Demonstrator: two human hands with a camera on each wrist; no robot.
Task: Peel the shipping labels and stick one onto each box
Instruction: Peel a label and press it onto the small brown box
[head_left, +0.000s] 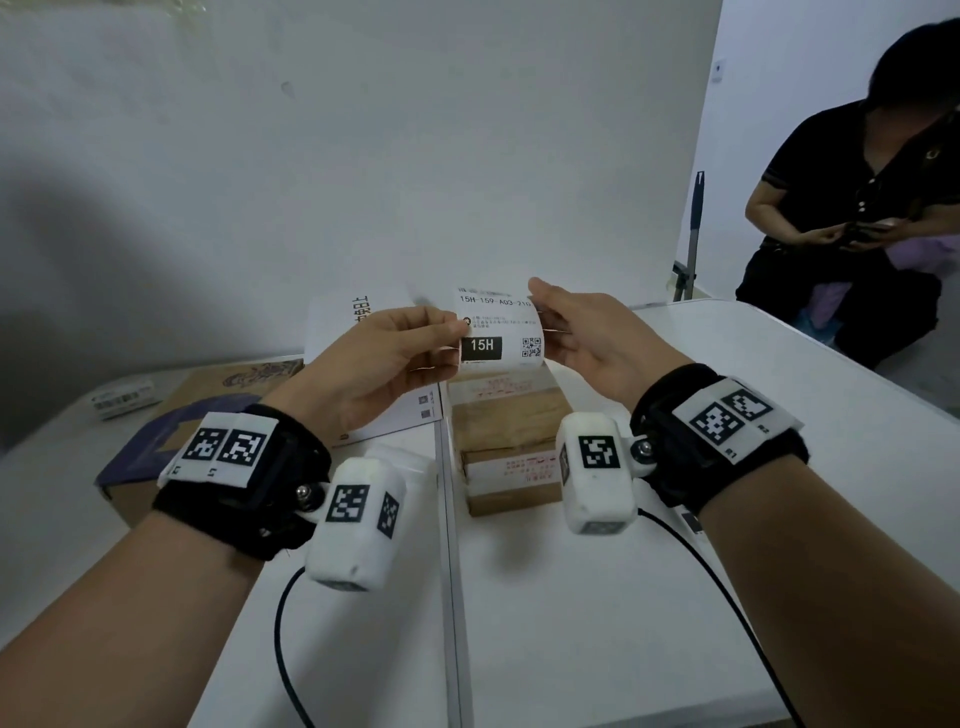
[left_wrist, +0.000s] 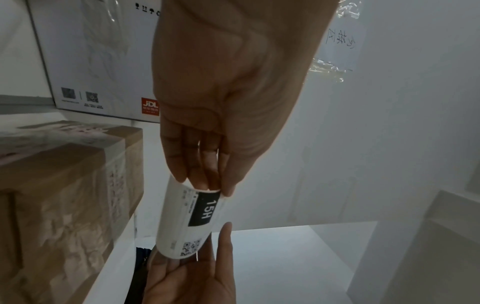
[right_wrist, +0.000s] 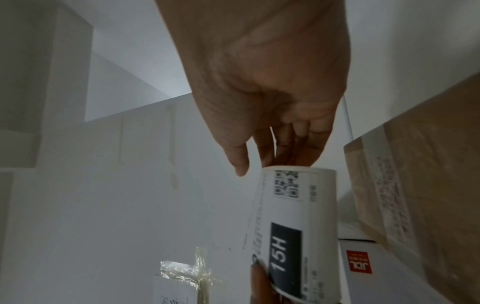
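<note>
Above the brown box (head_left: 506, 431) at 12 o'clock, you held the label (head_left: 498, 332) aloft.
Your left hand (head_left: 384, 364) and right hand (head_left: 582, 343) pinched opposite edges; its curl risked the sticky side folding onto itself.

Black wristbands (head_left: 249, 483), white marker-tagged camera pods (head_left: 358, 525), black cables (head_left: 283, 639).

Left hand (left_wrist: 228, 98) reaching down from top, fingertips (left_wrist: 179, 170) pinching top edge of curled label (left_wrist: 192, 222) marked "15H". Right hand (left_wrist: 192, 279) below, palm up, thumb alongside label's lower edge. Taped brown box (left_wrist: 64, 185) at left on white table (left_wrist: 272, 267). White box (left_wrist: 98, 61) behind.
</note>
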